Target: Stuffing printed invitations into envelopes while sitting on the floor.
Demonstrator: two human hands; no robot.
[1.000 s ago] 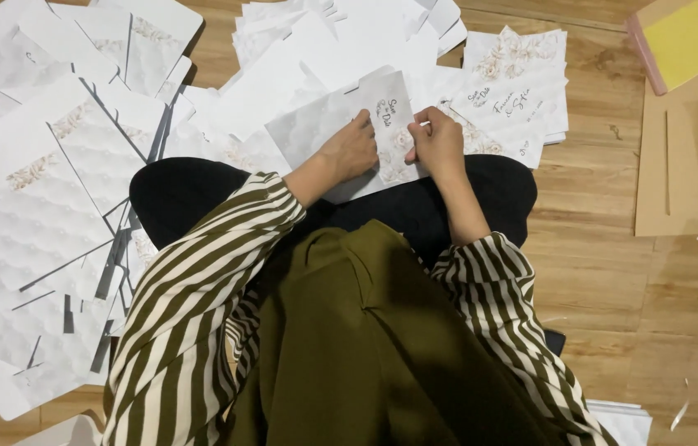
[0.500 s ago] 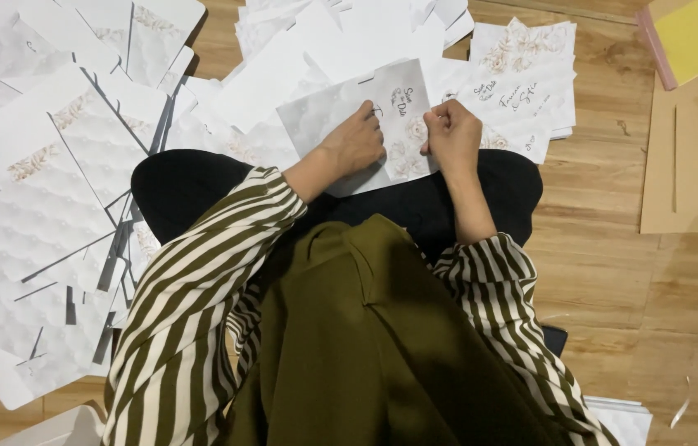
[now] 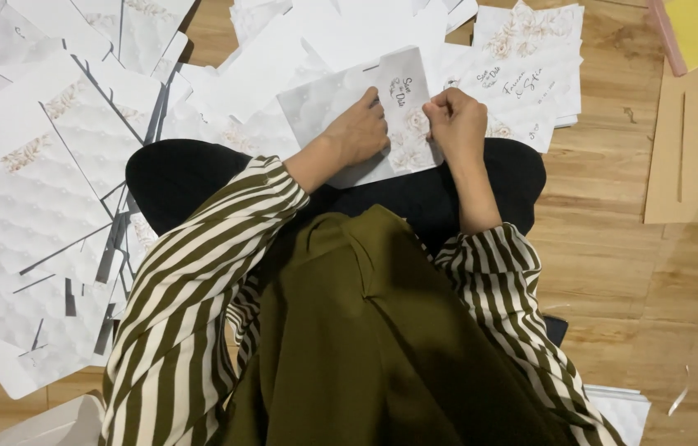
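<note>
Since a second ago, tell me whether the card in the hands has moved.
Yes, a little. The card has shifted up, away from the person; its top edge now overlaps more of the white sheets lying on the floor.

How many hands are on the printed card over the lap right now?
2. The left hand presses on the printed card near its middle; the right hand pinches the card's right edge. No other hands show; the fingertips underneath are hidden.

One printed card (image 3: pixel 341 103), pale grey-white with quilted pattern, floral corner and script lettering; folded, lying flat across the lap, pinned under both hands.
</note>
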